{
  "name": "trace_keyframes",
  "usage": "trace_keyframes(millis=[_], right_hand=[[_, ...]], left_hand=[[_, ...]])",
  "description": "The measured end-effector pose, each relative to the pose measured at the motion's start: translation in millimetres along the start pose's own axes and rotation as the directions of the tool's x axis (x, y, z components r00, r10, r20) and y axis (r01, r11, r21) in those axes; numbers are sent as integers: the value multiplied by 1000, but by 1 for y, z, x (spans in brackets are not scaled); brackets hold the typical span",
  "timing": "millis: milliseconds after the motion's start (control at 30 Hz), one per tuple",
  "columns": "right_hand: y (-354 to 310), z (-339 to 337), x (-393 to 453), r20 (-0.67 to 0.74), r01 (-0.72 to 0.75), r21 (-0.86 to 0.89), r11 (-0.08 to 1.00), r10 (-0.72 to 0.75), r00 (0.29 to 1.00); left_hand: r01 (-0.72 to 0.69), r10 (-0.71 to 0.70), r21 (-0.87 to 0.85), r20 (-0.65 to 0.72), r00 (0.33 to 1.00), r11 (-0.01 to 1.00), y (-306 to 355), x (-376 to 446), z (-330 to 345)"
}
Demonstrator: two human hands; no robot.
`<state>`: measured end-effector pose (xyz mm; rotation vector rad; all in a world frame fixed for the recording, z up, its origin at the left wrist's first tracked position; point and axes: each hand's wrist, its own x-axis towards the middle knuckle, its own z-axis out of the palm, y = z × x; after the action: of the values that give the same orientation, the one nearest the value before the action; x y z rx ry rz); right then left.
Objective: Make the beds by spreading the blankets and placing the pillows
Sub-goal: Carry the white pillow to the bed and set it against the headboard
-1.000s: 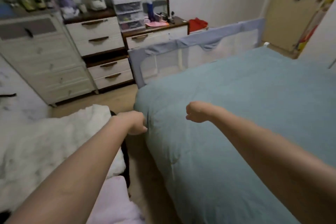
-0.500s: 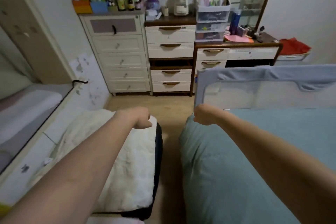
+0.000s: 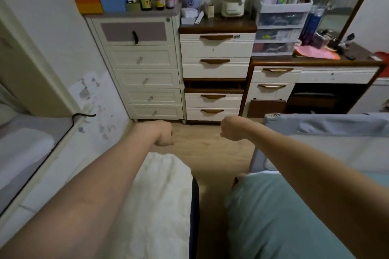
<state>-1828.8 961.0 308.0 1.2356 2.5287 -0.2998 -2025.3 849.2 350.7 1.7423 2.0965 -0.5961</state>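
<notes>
Between two beds, both fists raised and empty

The left hand (image 3: 163,135) and right hand (image 3: 231,128) are curled closed on nothing, over bare floor; the teal blanket (image 3: 280,216) lies spread at right, the white blanket (image 3: 155,202) at left; no pillow visible; the white one likely needs spreading next.

View swings off the bed toward the drawers

A second ago the left hand (image 3: 163,133) sits at the edge of the teal blanket (image 3: 280,216) and the right hand (image 3: 230,128) hovers over it; now both fists hang over the bare floor (image 3: 202,147), apart from the blanket. The blanket drops to the near right, the white cover (image 3: 160,206) slides under the left forearm, and the drawers (image 3: 145,69) fill the far side.
</notes>
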Motion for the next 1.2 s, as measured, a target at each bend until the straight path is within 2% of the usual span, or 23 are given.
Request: trace_keyframes(millis=[200, 333, 500, 633, 767, 900, 1033, 1133, 1200], right_hand=[[14, -64, 108, -2, 3, 13, 1000, -3, 1000], [19, -97, 198, 37, 46, -16, 999, -45, 998], [0, -131, 337, 45, 211, -86, 974, -208, 977], [-23, -161, 458, 99, 340, -83, 937, -332, 938], [-50, -200, 548, 176, 497, -106, 861, -476, 862], [-84, -215, 606, 273, 582, -101, 807, -540, 796], [-165, -209, 659, 325, 721, -120, 682, -659, 678], [-219, -203, 675, 386, 809, -169, 562, -718, 580], [-265, -204, 680, 382, 855, -190, 482, -766, 517]], left_hand=[[-35, 35, -77, 3, 999, 996, -42, 98, -72], [-1, 2, -102, 9, 1000, 995, -80, 169, -103], [147, -141, -163, 48, 989, 976, -142, 251, -119], [305, -297, -271, 70, 952, 913, -197, 324, -144], [424, -420, -430, 111, 901, 797, -242, 389, -172], [456, -436, -546, 175, 882, 703, -263, 406, -175], [602, -525, -572, 319, 789, 558, -324, 398, -136], [680, -562, -535, 396, 726, 501, -367, 373, -107], [745, -618, -516, 437, 654, 424, -402, 355, -88]])
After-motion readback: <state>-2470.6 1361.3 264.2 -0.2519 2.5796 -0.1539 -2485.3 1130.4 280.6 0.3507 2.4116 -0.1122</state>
